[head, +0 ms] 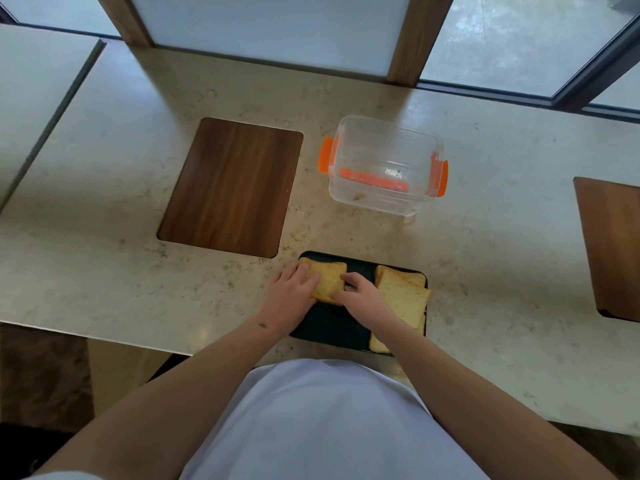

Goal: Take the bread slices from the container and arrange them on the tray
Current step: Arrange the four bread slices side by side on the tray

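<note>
A black tray lies at the counter's near edge. A bread slice rests on its far left corner. My left hand presses on that slice's left side, and my right hand grips its right edge. Two more bread slices lie overlapped along the tray's right side. The clear plastic container with orange clips stands behind the tray, with no slices in it, only crumbs.
A dark wooden board is set into the beige counter to the container's left. Another wooden board sits at the right edge. Windows and wooden posts run along the far side.
</note>
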Motion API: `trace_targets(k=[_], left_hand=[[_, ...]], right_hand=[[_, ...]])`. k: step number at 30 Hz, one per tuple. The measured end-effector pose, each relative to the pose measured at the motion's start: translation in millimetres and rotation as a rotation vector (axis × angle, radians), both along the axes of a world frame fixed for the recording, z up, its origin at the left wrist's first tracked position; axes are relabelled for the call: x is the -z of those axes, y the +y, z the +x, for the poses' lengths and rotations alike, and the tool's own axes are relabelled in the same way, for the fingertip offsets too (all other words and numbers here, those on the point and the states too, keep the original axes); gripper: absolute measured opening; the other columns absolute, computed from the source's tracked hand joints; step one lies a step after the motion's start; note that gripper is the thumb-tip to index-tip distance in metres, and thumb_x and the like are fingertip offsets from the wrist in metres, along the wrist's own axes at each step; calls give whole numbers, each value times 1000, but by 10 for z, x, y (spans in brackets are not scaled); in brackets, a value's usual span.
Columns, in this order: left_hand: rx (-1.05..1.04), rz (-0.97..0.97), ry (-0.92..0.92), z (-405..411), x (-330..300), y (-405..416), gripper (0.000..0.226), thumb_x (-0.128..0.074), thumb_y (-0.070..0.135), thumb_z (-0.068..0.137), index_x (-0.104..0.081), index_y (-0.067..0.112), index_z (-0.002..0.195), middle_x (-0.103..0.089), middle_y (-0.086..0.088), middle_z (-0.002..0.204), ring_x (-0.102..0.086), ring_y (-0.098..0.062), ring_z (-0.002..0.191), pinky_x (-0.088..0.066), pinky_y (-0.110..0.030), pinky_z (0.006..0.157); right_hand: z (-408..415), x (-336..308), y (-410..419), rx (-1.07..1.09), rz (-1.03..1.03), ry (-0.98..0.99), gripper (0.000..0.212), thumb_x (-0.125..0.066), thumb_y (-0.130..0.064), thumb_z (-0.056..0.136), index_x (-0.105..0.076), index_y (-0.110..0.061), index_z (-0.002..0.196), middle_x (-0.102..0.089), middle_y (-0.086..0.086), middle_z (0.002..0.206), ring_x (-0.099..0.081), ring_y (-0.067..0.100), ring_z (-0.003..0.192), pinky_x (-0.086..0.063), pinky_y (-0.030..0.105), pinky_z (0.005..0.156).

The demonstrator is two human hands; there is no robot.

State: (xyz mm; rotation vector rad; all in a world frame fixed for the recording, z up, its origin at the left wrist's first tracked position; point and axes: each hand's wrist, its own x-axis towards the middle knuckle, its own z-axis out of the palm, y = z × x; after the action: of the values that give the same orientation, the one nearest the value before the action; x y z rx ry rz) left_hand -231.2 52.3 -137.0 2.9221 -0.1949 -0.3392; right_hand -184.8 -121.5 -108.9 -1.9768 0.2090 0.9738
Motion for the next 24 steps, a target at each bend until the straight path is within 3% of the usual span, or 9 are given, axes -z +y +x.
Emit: trace_targets(k=[4,7,13,17,19,22,24], left_hand=[[15,-7,-10,46,19,9,49,-68,26,89,-56,14,135,-49,-17,146,-41,-36,136,-41,-50,104],[25,5,-15,97,36,22,49,-66,27,90,-56,14,135,-48,-16,147,-38,-36,138,-40,-50,106],[1,-7,-7,139,44,30,49,-71,27,86,-59,14,132,-53,-17,142,-43,-38,134,-44,-52,101],[-20,25,14,134,39,12,52,-67,28,87,-55,17,136,-47,-17,147,-37,-38,137,-38,-52,104],[-27,15,27,156,-21,-172,56,-66,27,85,-51,17,138,-39,-18,150,-31,-39,138,-34,-50,107],[-169,-319,5,131,-158,-363,49,-65,20,87,-53,11,133,-51,-14,136,-48,-23,120,-42,-36,99],[-331,-565,183,126,-306,-544,39,-63,23,90,-58,11,127,-62,-5,117,-59,-10,97,-51,-28,87]], right_hand=[[32,20,2,7,-19,-9,62,-64,-30,89,-44,-24,147,-51,6,149,-53,15,127,-43,19,71],[60,27,8,9,-36,-15,58,-62,-30,92,-45,-23,147,-49,5,151,-53,10,119,-40,16,67],[146,49,32,-43,-64,-15,56,-61,-32,94,-46,-21,146,-49,6,151,-47,18,135,-39,26,92],[129,30,54,-41,-63,-10,54,-61,-32,95,-47,-20,146,-51,6,148,-50,18,133,-42,26,90],[102,-23,-115,28,-61,-98,48,-62,-29,95,-52,-20,141,-59,2,138,-58,14,120,-48,25,83],[97,-111,-324,155,-78,-374,26,-60,-22,96,-65,-21,121,-70,-5,111,-65,6,96,-57,29,82],[148,-158,-570,147,-174,-494,24,-53,-9,97,-69,-18,114,-70,-1,105,-65,13,96,-54,31,84]])
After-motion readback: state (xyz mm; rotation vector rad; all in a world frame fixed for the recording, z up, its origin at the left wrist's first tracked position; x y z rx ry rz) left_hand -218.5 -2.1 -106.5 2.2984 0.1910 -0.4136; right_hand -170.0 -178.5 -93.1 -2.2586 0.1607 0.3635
